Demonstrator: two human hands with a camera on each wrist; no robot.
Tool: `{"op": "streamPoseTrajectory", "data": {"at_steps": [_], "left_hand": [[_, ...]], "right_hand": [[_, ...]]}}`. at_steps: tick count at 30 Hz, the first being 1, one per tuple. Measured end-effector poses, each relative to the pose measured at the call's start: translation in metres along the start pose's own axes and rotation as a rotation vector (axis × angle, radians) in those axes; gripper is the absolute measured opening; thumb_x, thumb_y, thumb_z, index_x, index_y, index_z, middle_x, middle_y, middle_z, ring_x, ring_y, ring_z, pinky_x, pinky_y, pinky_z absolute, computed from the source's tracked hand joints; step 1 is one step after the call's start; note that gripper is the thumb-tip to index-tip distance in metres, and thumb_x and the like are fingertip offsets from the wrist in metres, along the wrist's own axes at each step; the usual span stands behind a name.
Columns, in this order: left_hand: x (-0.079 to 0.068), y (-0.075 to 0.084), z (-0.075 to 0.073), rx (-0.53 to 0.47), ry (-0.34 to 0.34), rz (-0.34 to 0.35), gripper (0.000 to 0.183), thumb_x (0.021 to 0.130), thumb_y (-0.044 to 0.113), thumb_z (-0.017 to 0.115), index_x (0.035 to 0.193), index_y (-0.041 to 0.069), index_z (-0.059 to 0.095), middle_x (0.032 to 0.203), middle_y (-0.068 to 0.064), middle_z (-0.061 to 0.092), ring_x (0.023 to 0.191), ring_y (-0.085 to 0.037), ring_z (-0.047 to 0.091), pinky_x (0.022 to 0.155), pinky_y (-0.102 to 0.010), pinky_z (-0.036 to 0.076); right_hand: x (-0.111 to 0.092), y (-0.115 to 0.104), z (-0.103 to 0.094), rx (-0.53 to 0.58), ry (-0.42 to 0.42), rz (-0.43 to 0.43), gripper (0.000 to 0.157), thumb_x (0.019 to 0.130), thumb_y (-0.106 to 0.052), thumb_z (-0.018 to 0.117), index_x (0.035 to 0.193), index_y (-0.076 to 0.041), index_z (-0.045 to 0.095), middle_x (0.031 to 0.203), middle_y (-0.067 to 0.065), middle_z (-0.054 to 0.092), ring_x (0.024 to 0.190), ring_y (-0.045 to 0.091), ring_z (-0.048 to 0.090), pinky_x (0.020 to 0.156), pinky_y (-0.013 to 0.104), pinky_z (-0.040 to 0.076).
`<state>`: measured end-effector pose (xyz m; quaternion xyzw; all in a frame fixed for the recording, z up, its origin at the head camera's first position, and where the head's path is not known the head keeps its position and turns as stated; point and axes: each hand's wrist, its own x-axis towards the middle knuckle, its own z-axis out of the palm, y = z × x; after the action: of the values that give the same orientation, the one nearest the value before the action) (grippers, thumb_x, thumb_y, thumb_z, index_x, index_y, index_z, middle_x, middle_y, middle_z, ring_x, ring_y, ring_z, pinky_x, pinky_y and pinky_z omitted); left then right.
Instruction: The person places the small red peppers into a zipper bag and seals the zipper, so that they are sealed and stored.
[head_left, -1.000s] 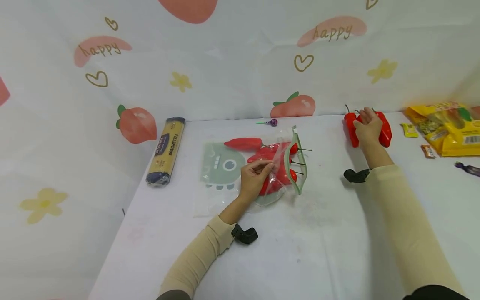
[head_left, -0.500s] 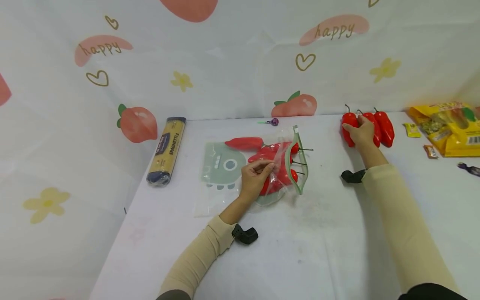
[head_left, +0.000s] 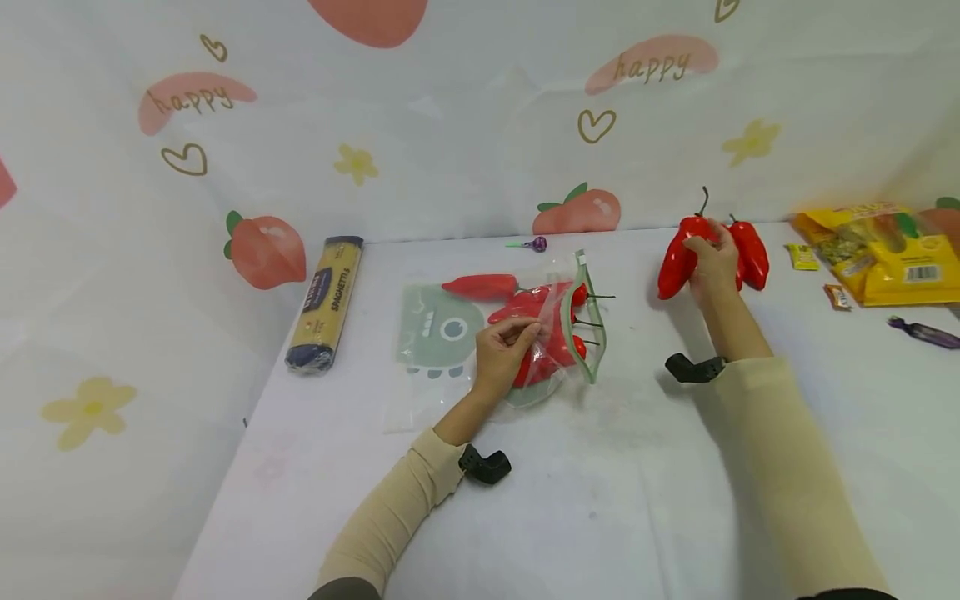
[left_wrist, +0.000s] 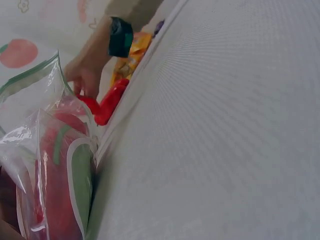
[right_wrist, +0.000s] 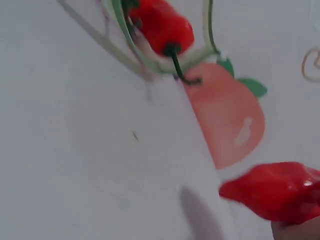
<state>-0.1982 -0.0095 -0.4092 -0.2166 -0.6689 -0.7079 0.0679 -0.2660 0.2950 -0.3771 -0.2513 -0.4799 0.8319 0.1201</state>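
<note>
My left hand (head_left: pixel 498 358) pinches the upper layer of a clear zip bag (head_left: pixel 442 312) with a green monster print. Several red peppers (head_left: pixel 543 354) lie inside, their stems poking toward the bag's gaping green-edged mouth, which faces right. In my right hand (head_left: pixel 716 271) is another red pepper (head_left: pixel 677 258), raised off the table, stem up and tip down to the left. The right wrist view shows this pepper (right_wrist: pixel 275 192) at the lower right, thumb against it. Behind my right hand, red peppers (head_left: pixel 750 254) rest on the table, one partly hidden.
A spaghetti pack (head_left: pixel 326 304) lies to the left of the bag, and a lollipop (head_left: pixel 537 244) behind it. Farther right are a yellow bag (head_left: pixel 892 258), a yellow sachet (head_left: pixel 803 257), a small orange-brown packet (head_left: pixel 837 297) and a dark purple wrapped item (head_left: pixel 924 333).
My right hand has moved from over the row of peppers to the leftmost one, gripped it and lifted it slightly leftward. My left hand keeps its pinch on the bag.
</note>
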Motion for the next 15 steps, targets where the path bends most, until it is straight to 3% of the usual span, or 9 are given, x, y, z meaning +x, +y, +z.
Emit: {"op": "streamPoseTrajectory", "data": {"at_steps": [2,6,9,11,15], "left_hand": [[0.0,0.001,-0.001,0.0,0.005,0.0,0.017,0.084,-0.003,0.06,0.095,-0.015,0.063,0.089,-0.032,0.065,0.083,-0.031,0.068,0.082,-0.027,0.053],[0.001,-0.001,-0.001,-0.013,0.013,0.011,0.016,0.084,-0.003,0.06,0.095,-0.016,0.063,0.088,-0.032,0.065,0.082,-0.034,0.067,0.08,-0.027,0.054],[0.0,-0.001,0.0,-0.019,0.011,0.014,0.016,0.084,-0.003,0.06,0.095,-0.016,0.063,0.089,-0.031,0.066,0.082,-0.032,0.067,0.08,-0.027,0.054],[-0.001,0.003,0.001,-0.029,0.007,0.012,0.017,0.084,-0.004,0.06,0.095,-0.016,0.062,0.089,-0.033,0.065,0.083,-0.037,0.065,0.081,-0.027,0.054],[-0.002,0.003,0.002,-0.036,0.01,0.01,0.017,0.084,-0.004,0.06,0.095,-0.016,0.063,0.09,-0.033,0.065,0.083,-0.033,0.067,0.081,-0.026,0.053]], "right_hand": [[-0.012,0.004,0.005,0.087,-0.037,-0.014,0.043,0.087,-0.009,0.058,0.126,-0.023,0.045,0.125,-0.01,0.041,0.118,0.008,0.034,0.108,0.025,0.03],[-0.039,0.017,0.014,0.164,-0.095,-0.006,0.025,0.09,-0.007,0.052,0.112,-0.016,0.045,0.113,-0.005,0.044,0.109,0.01,0.038,0.106,0.028,0.03],[-0.056,0.027,0.016,0.079,-0.115,0.039,0.033,0.092,-0.012,0.051,0.12,-0.019,0.036,0.125,-0.004,0.039,0.12,0.013,0.034,0.112,0.031,0.027],[-0.063,0.035,0.015,-0.037,-0.113,0.04,0.039,0.093,-0.014,0.051,0.126,-0.02,0.032,0.131,-0.002,0.035,0.126,0.016,0.031,0.112,0.033,0.028],[-0.072,0.05,0.013,-0.239,-0.075,0.017,0.044,0.092,-0.018,0.054,0.128,-0.019,0.03,0.127,0.002,0.037,0.128,0.021,0.034,0.105,0.032,0.036]]}}
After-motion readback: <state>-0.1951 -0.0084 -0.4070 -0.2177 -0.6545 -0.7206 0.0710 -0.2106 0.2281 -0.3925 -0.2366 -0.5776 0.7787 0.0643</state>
